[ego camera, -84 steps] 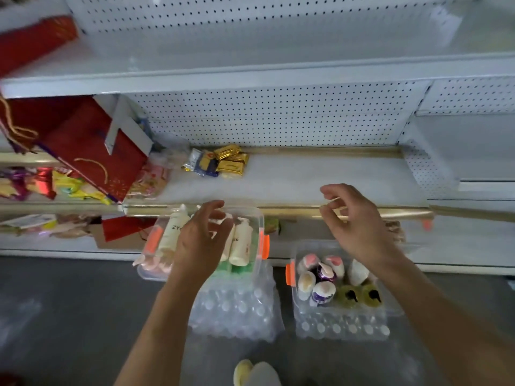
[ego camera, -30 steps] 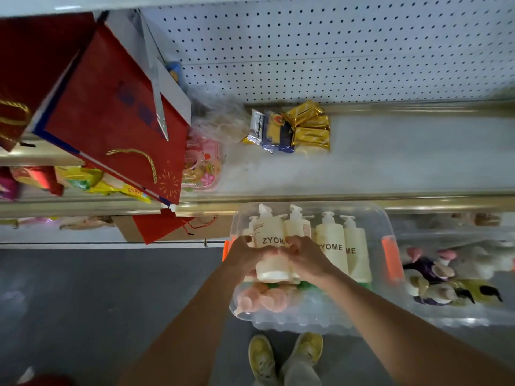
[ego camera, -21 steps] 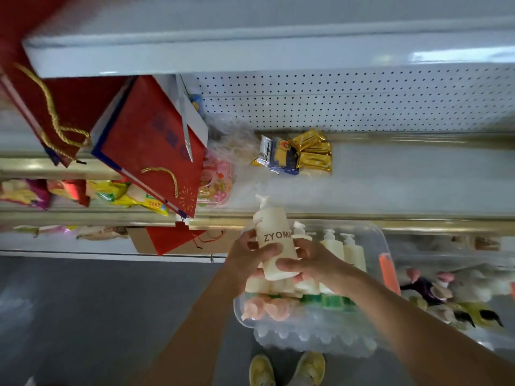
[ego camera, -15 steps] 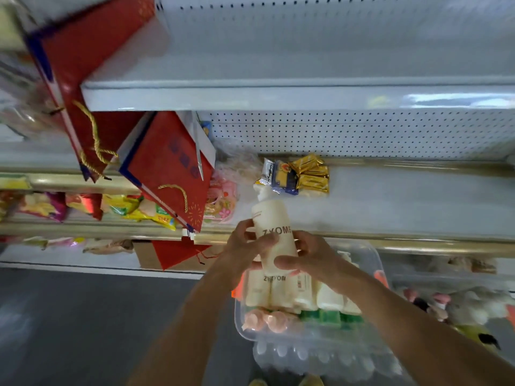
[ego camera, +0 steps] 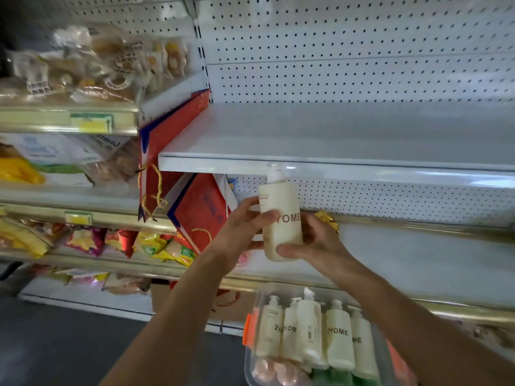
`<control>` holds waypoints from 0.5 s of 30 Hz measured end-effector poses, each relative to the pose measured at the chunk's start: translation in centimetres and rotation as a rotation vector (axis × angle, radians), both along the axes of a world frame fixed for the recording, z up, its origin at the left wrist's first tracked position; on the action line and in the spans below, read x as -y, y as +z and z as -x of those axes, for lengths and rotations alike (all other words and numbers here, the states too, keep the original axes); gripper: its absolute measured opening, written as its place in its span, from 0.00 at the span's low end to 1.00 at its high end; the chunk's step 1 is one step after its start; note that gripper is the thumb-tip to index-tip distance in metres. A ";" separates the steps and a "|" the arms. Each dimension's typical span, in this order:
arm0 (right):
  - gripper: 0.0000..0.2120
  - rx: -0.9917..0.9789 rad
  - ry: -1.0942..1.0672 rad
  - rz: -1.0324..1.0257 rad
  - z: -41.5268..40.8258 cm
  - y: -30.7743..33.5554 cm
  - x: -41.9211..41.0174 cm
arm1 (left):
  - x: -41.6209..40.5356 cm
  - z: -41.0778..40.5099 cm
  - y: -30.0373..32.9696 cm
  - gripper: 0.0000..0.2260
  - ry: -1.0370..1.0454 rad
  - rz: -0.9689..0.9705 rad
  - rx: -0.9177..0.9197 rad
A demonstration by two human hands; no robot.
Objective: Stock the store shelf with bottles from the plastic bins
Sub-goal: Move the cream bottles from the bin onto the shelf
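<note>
Currently the step in hand is the transfer of one bottle from bin to shelf. Taking the scene from the largest item down: the white shelf unit with its perforated back panel fills the right half of the view, and its upper shelf board (ego camera: pixel 320 137) lies bare, its front edge just above the raised bottle. Below it runs a lower shelf (ego camera: pixel 418 257) with a gold-coloured front rail, and a gold packet (ego camera: pixel 327 218) sits at its back, partly hidden behind the hands. To the left, red gift bags (ego camera: pixel 178 151) lean against the end of the upper board, and snack packets (ego camera: pixel 92 240) fill the neighbouring shelves. At the bottom of the view the clear plastic bin (ego camera: pixel 250 355) holds a row of cream pump bottles (ego camera: pixel 338 338) lying side by side, with pink and green items beneath them. The lifted cream bottle (ego camera: pixel 281 218) is held upright in the air in front of the lower shelf, its pump top level with the edge of the upper board. The left hand (ego camera: pixel 239 229) grasps its left side, thumb across the label; the right hand (ego camera: pixel 315 240) wraps the base and right side. The next move likely calls for raising the bottle clear of the board edge, setting it upright well back on the bare upper board, then releasing both hands.
</note>
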State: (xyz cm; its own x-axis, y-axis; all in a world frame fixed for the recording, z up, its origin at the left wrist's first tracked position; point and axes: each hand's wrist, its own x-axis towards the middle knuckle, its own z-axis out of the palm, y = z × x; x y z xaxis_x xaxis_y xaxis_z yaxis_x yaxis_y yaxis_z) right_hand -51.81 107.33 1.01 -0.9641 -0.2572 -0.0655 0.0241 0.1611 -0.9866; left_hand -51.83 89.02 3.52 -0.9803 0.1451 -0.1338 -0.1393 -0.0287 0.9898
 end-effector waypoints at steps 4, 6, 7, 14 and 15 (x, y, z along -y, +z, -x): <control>0.34 -0.076 -0.020 0.012 1.6 2.9 1.3 | 1.4 1.6 3.5 0.18 -0.038 0.031 -0.081; 0.35 -0.121 -0.032 0.036 2.6 4.1 2.1 | 2.2 2.8 5.1 0.18 -0.049 0.049 -0.119; 0.35 -0.144 -0.043 0.046 3.1 4.8 2.5 | 2.7 3.4 5.9 0.19 -0.050 0.057 -0.135; 0.35 -0.275 -0.110 0.030 7.0 8.9 6.7 | 6.7 8.1 11.1 0.21 -0.065 0.119 -0.220; 0.35 -0.283 -0.120 0.025 7.6 9.3 7.4 | 7.3 8.9 11.7 0.21 -0.058 0.130 -0.216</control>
State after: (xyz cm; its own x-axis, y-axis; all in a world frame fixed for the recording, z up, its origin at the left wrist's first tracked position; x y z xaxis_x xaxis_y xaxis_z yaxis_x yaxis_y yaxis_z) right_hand -59.36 99.92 10.31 -0.9667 -0.1386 0.2149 -0.2349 0.1492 -0.9605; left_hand -60.74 81.76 15.20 -0.9788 0.1967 0.0567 0.0781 0.1026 0.9917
